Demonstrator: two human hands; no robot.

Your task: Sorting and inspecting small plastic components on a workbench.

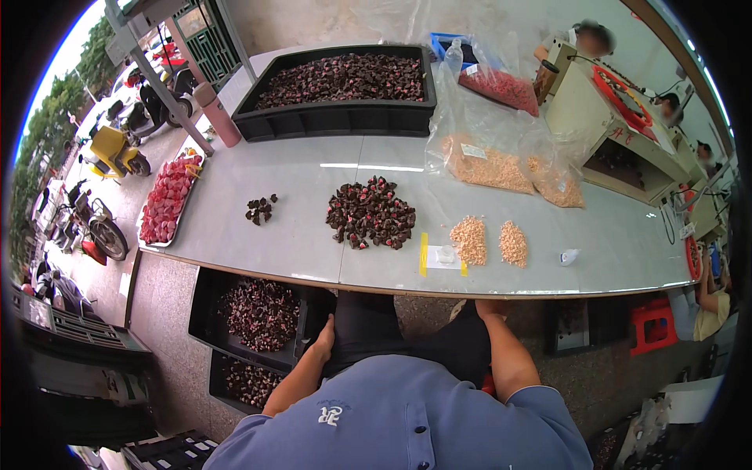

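Below the table's front edge, my left hand (324, 338) lies beside my left thigh, next to the rim of a black crate (201, 313) of dark and pink pieces. Its visible fingers look stretched out and hold nothing I can see. My right hand (492, 308) rests by my right knee, its fingers hidden under the table edge. On the grey table (298, 172) lie a large pile of dark pieces with pink bits (370, 214) and a small dark cluster (260, 209). Right of them are two heaps of pale granules (469, 240) beside a taped white card (443, 257).
A big black tray (329, 123) of dark pieces stands at the back. Left are a pink bottle (219, 116) and a tray of red wrapped pieces (167, 200). Bags of pale granules (493, 166) and a beige machine (595, 117) stand right. Other people sit beyond.
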